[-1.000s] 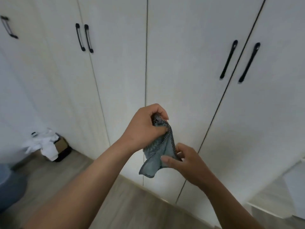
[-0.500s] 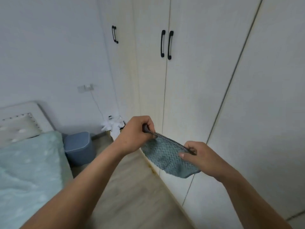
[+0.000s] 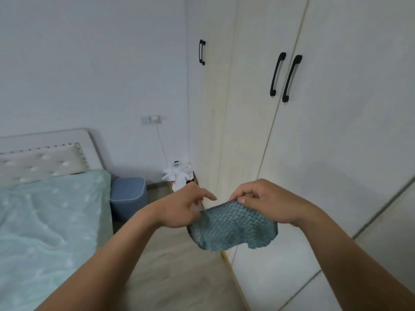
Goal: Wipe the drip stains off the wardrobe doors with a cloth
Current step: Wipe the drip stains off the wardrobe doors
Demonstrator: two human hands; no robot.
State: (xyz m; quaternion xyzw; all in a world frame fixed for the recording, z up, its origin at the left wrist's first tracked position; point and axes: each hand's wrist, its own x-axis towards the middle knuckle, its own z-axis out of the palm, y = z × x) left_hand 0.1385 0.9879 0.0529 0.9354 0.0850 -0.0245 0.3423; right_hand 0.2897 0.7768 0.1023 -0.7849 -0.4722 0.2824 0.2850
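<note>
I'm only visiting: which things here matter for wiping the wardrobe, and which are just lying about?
For the job: cloth, gripped by left hand and right hand; wardrobe doors; yellowish drip stains on the far door.
Lying about: bed, blue container, white heap, wall socket.

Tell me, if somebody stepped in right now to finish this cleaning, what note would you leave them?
Left hand: holds the cloth by its left edge.
Right hand: pinches its top edge.
The cloth is spread between both hands in the air, apart from the wardrobe doors.
Done: cloth picked up and opened out.
Left: wipe the yellowish streaks on the doors nearest the wall.
</note>
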